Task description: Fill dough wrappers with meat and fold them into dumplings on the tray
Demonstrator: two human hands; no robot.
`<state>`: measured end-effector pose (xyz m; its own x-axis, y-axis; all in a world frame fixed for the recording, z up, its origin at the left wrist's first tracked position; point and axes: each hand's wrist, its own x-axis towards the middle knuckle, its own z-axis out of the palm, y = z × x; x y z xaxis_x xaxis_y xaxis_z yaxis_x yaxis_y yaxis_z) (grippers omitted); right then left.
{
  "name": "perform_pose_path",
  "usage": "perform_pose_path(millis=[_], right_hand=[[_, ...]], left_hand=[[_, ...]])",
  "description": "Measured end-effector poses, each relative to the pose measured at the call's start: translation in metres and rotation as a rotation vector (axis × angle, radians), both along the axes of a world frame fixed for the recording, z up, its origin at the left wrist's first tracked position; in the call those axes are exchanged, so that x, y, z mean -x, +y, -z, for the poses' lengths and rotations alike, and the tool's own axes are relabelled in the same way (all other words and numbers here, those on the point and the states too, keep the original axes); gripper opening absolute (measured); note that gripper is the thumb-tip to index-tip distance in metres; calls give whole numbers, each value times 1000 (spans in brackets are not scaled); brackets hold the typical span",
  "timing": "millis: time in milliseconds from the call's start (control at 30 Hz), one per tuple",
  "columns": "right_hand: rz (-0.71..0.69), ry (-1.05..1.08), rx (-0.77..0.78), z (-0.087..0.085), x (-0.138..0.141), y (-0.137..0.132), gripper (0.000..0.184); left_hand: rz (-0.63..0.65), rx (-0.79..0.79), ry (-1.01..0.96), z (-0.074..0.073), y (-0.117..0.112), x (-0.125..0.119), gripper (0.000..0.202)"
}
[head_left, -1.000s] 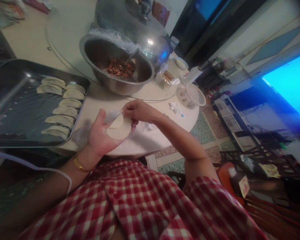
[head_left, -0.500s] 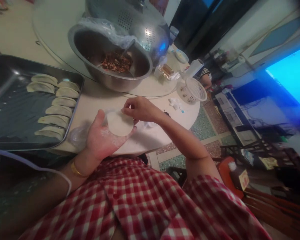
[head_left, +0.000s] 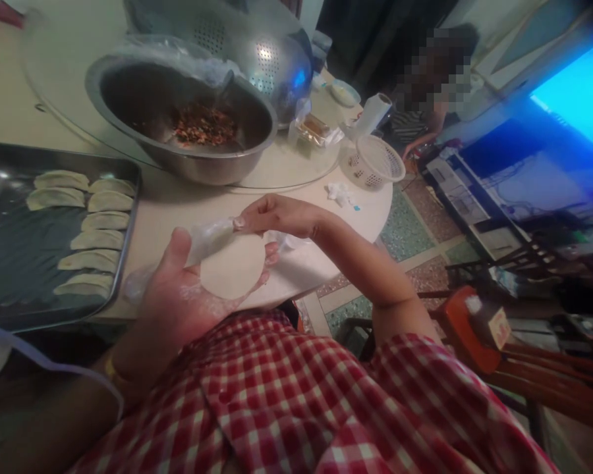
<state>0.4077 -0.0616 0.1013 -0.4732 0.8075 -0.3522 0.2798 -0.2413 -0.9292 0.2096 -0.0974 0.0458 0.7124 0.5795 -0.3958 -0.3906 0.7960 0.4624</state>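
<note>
My left hand lies palm up over the near edge of the round table, with a round white dumpling wrapper resting flat on its fingers. My right hand hovers just above the wrapper's far edge, its fingertips pinched on a thin clear plastic sheet that trails to the left over my left thumb. Both palms are dusted with flour.
A steel tray with several folded dumplings sits at left. Behind stands a steel bowl of dark minced filling, a colander, a white plastic basket and a paper roll. A person sits beyond the table.
The plastic sheet has come off the wrapper, pinched by my right hand. The wrapper now lies fully bare on my left fingers. The view has shifted right and down.
</note>
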Motion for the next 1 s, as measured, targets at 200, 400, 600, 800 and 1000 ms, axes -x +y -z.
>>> perform_pose_path(millis=[200,400,600,800,1000], right_hand=[[93,-36,50,1,7,-4,26],[198,-193,-300,12,5,-3,16],[156,-528,-1355,28,15,-50,25],[85,-762,-1581,47,23,-64,30],[101,-807,-1677,59,24,-60,31]], left_hand=[[-112,-29,41,-6,1,-15,72],[-193,13,-149,-8,11,-20,76],[-218,64,-345,-5,13,-15,70],[-85,90,-388,3,11,-13,72],[-87,131,-362,0,6,-15,71]])
